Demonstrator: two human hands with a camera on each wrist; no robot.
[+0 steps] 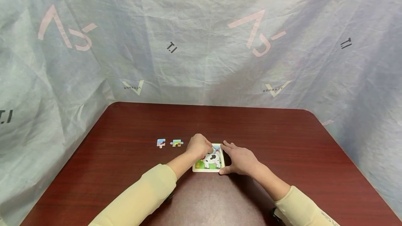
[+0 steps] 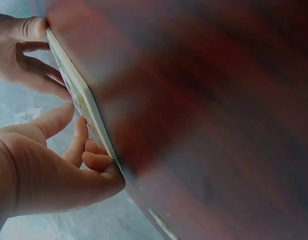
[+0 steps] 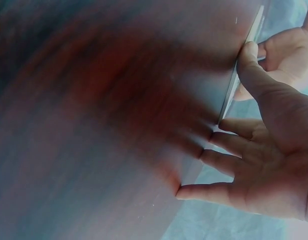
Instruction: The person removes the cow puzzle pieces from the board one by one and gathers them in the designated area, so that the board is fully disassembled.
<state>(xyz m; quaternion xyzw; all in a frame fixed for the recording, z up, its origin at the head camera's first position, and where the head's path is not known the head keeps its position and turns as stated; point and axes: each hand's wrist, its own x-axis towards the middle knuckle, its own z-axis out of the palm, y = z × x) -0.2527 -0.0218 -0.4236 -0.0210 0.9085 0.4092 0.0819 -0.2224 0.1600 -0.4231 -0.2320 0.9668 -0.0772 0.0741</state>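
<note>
A small square cow puzzle [image 1: 211, 162] with a pale frame lies on the table, its picture a black-and-white cow on green grass. My left hand [image 1: 199, 146] reaches over its upper left part and hides that area. Thumb and index tips come together low over the picture at a puzzle piece, mostly hidden; the other fingers are curled under, as the left wrist view shows. My right hand [image 1: 241, 159] steadies the right side of the frame, thumb [image 3: 250, 52] at the near corner and index finger at the far one. Its remaining fingers are spread, tips down on the table.
Two loose puzzle pieces lie left of the frame: one with a red-and-white figure [image 1: 161, 142], another with blue sky and green grass [image 1: 177, 143]. The reddish-brown table [image 1: 282, 132] has rounded far corners. Grey printed cloth [image 1: 201, 62] hangs behind and at both sides.
</note>
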